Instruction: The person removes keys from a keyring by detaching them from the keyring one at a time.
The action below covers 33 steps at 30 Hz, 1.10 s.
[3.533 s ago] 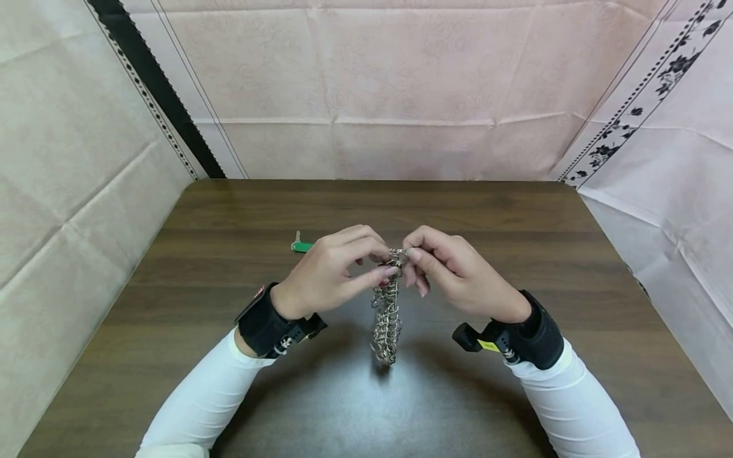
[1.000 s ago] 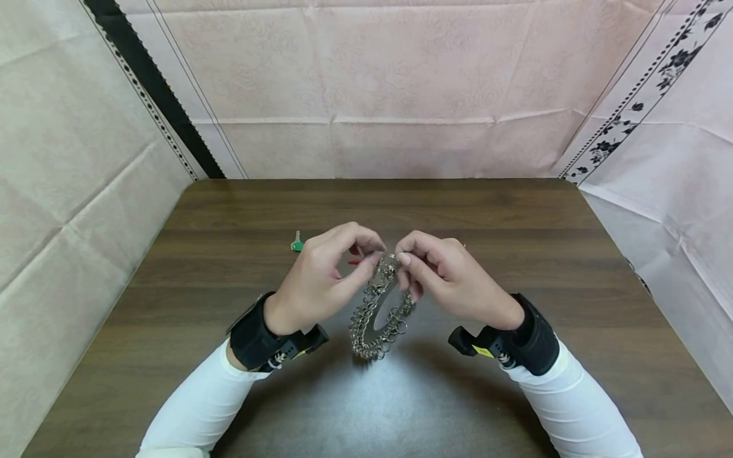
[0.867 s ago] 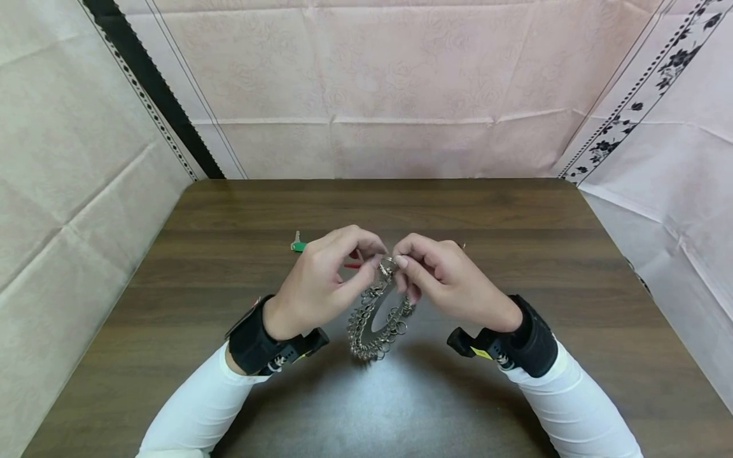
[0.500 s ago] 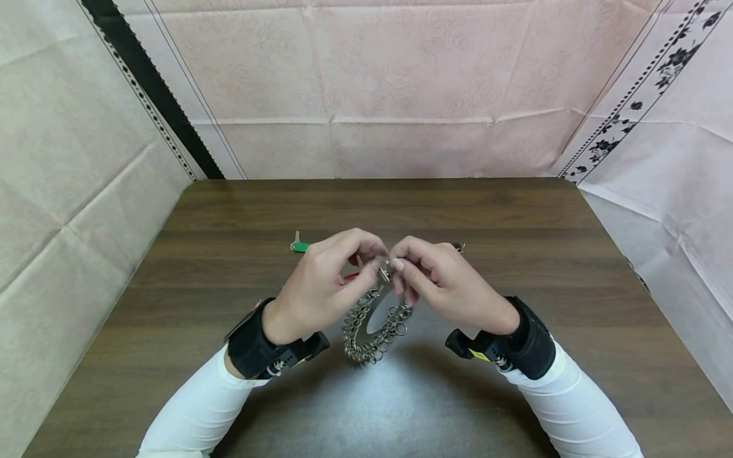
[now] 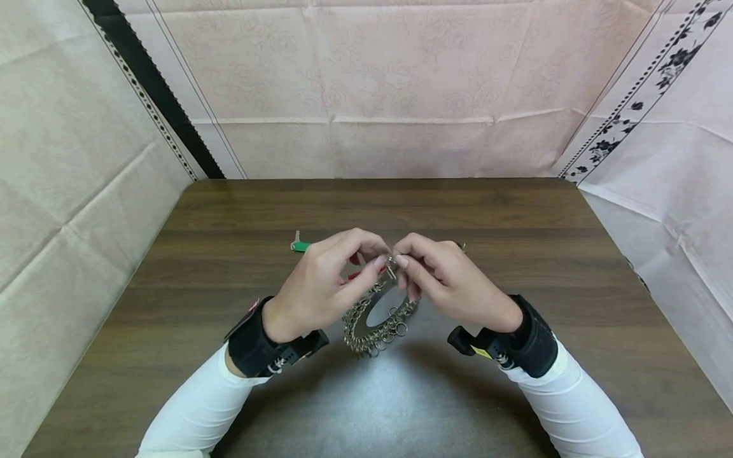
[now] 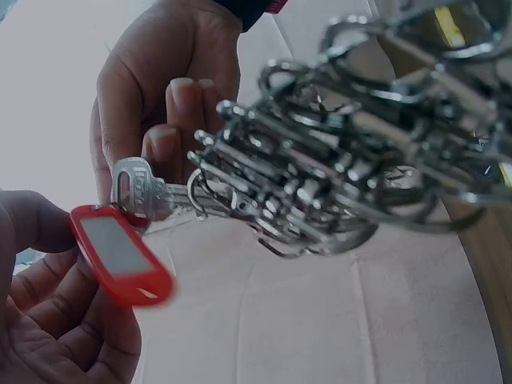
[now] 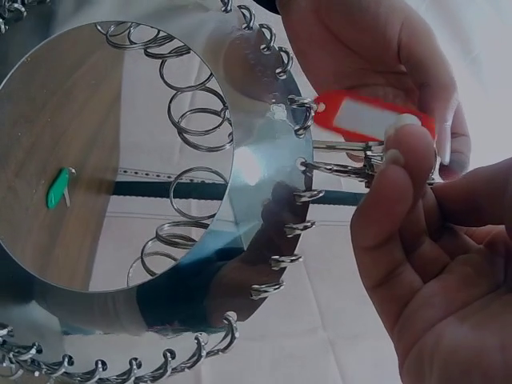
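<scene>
A flat metal disc with a big round hole hangs tilted below my hands. Many small split rings line its edge. My right hand pinches at the top of the disc, where a silver key points toward the rings; whether the fingertips grip the key or its ring is partly hidden. My left hand meets it from the other side, thumb and fingers curled at the end of a red key tag. That tag dangles by the key's head. The fingertips of both hands nearly touch.
A key with a green tag lies on the brown wooden table, partly behind the left hand. Beyond the right hand shows a bit of a small dark object. Pale patterned cloth surrounds the table.
The disc has turned from edge-on to showing its round opening. More of the red tag shows under my left hand. Over the last second the hands have shifted only slightly.
</scene>
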Tool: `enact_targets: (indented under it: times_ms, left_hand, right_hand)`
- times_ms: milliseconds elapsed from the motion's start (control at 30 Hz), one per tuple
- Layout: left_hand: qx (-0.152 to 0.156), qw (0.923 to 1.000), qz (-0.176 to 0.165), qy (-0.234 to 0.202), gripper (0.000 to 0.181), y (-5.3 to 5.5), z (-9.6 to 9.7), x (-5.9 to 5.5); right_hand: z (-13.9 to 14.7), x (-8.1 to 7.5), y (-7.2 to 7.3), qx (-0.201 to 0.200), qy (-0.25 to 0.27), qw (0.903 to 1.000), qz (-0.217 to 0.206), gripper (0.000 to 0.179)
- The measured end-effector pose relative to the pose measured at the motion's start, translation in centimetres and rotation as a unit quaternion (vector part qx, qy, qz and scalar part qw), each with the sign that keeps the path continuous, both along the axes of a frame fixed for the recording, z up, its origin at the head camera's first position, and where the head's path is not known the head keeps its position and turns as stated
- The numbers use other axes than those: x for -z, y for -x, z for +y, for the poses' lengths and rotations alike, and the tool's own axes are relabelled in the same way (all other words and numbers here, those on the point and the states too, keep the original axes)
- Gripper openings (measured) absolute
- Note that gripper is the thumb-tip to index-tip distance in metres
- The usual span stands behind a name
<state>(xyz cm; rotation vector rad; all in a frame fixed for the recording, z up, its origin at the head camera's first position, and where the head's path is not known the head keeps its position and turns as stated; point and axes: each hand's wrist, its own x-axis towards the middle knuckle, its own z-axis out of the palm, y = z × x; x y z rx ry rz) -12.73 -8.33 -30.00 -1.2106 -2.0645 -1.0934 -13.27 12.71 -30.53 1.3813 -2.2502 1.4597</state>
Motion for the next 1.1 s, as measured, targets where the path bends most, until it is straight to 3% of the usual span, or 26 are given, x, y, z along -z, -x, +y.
enact_targets:
  times_ms: [267,467,633,833,967,1100]
  left_hand:
    - [0.015,0.9993,-0.034,0.000,0.012,0.8,-0.5,0.0]
    - [0.025,0.9984,-0.033,0.040,0.010,1.2,-0.8,0.2]
    - [-0.013,0.9959,0.029,0.085,0.008,1.3,-0.9,0.5]
    - [-0.069,0.9844,0.118,0.111,0.005,1.2,-0.6,0.6]
    - [-0.086,0.9794,0.146,0.110,0.007,1.1,-0.5,0.7]
    - [-0.092,0.9787,0.153,0.102,0.008,1.2,-0.4,0.9]
  right_hand:
    - [0.2,0.0,0.2,-0.004,0.002,1.0000,-0.004,0.006]
    - [0.2,-0.2,0.2,-0.001,-0.011,0.9999,-0.005,0.007]
    - [0.2,-0.1,0.3,0.002,-0.016,0.9999,-0.007,0.008]
    - [0.2,0.2,0.4,0.005,-0.026,0.9995,-0.019,0.007]
    - [0.1,0.2,0.3,0.014,-0.027,0.9993,-0.022,0.006]
    - [-0.2,0.2,0.3,0.045,-0.017,0.9989,0.004,0.006]
